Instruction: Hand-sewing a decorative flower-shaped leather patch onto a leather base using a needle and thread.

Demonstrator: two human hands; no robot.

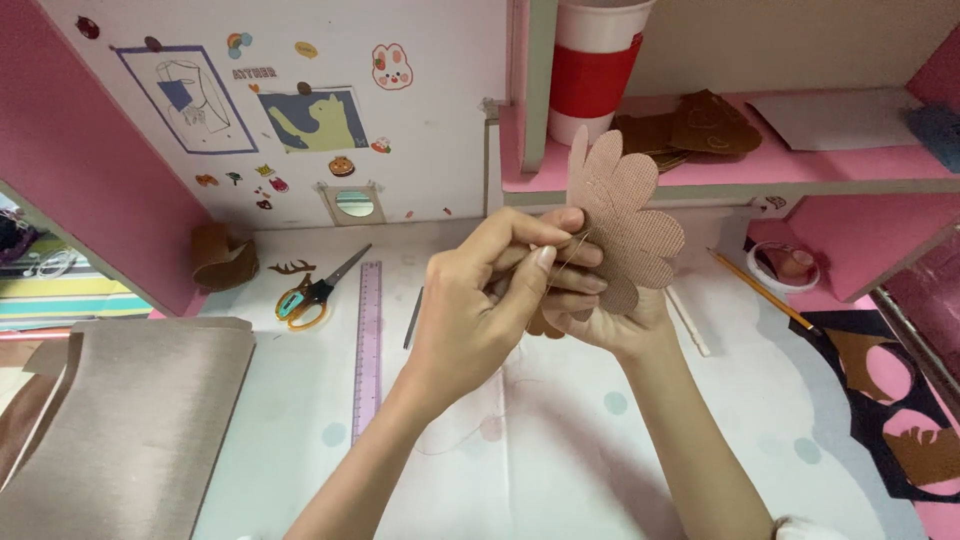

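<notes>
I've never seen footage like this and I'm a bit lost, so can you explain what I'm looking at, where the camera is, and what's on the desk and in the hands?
There is one picture, taken by a camera on a person's head that looks down at their own two bare hands; there is no machine. The right hand holds up a pinkish-brown scalloped fabric piece. The left hand pinches at its edge, where a thin thread seems to run. On the white desk lie scissors with yellow and teal handles, a purple plastic ruler, a yellow pencil and a taupe fabric sheet. A red and white cup stands on the pink shelf.
</notes>
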